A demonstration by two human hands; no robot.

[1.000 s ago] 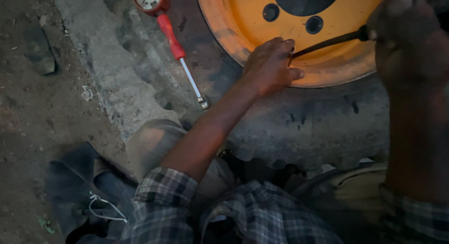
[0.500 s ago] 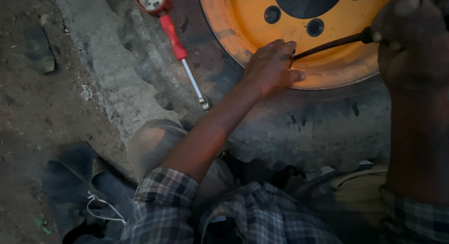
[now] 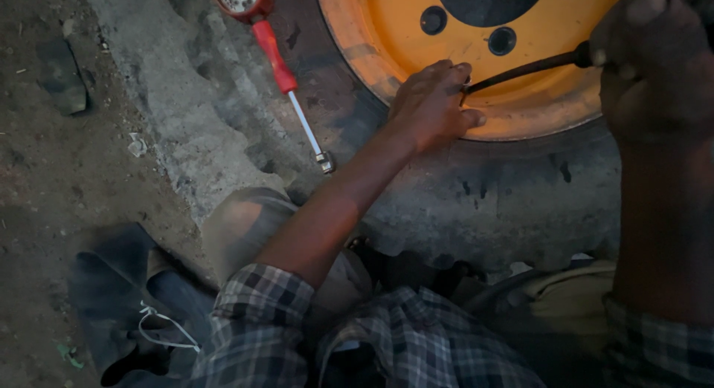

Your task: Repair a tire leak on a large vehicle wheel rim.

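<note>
Filling the upper right of the frame, the black tyre carries an orange rim whose lower edge the left hand presses, fingers curled, while the right hand grips a dark lever, seemingly prying the bead, which calls for steady leverage.

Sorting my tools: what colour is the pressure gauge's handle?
Red, on the pressure gauge lying on the tyre; head view.

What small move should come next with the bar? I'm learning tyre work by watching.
Probably press the dark bar down: its tip sits by the left hand at the orange rim edge, the right hand grips its far end, and the tyre is on.
</note>
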